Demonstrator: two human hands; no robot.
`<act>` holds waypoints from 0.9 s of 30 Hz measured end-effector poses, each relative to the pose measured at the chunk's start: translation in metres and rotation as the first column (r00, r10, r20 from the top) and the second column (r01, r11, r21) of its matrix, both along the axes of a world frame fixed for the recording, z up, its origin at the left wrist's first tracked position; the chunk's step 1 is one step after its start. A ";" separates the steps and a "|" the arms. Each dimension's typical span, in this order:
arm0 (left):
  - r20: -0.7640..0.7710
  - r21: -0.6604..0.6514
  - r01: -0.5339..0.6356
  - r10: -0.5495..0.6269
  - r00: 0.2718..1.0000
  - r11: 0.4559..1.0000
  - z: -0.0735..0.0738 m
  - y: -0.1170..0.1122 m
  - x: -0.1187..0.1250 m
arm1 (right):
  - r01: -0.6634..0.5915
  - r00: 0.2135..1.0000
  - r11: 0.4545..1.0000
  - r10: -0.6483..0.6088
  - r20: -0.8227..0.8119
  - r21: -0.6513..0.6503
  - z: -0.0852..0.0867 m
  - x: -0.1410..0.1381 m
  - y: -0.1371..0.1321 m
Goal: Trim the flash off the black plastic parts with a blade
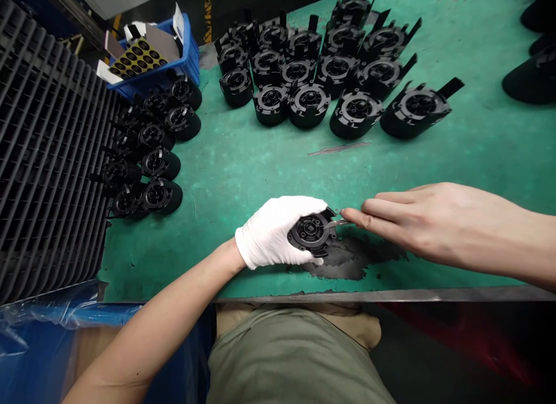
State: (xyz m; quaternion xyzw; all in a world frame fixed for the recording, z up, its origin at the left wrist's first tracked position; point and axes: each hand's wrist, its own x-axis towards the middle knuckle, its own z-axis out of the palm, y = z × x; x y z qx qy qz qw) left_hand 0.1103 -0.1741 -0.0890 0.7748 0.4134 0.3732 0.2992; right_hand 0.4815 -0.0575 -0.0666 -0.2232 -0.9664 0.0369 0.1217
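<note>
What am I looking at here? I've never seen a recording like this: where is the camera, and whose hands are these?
This single view comes from a camera worn on a person's head, looking down at their own hands, so the olive shirt at the bottom is theirs. Their left hand, in a white glove, grips a round black part. Their bare right hand reaches in from the right, with its fingertips at a thin metal strip by that part; I cannot tell whether they hold it. The surface is a green workbench with rows of similar black parts standing on it. Further left are a black slotted rack and a blue crate.
</note>
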 end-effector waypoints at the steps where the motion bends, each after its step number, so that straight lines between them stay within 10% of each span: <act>1: 0.004 0.002 -0.004 0.004 1.000 1.000 0.000 0.000 0.000 | 0.007 1.000 1.000 -0.007 -0.006 -0.002 0.003 0.000 -0.003; 15: 0.039 0.036 0.037 -0.038 0.998 0.999 -0.001 0.005 -0.001 | -0.499 0.864 0.867 0.497 0.077 0.005 0.063 -0.029 0.027; 21: -0.070 -0.002 -0.109 0.109 0.992 0.994 0.000 -0.008 0.013 | -0.213 0.976 0.971 0.207 -0.065 -0.109 0.065 -0.023 0.007; 27: -0.228 -0.027 -0.350 0.335 0.914 0.936 0.010 -0.040 0.030 | 0.084 0.987 0.996 -0.089 -0.132 -0.037 0.052 -0.020 -0.079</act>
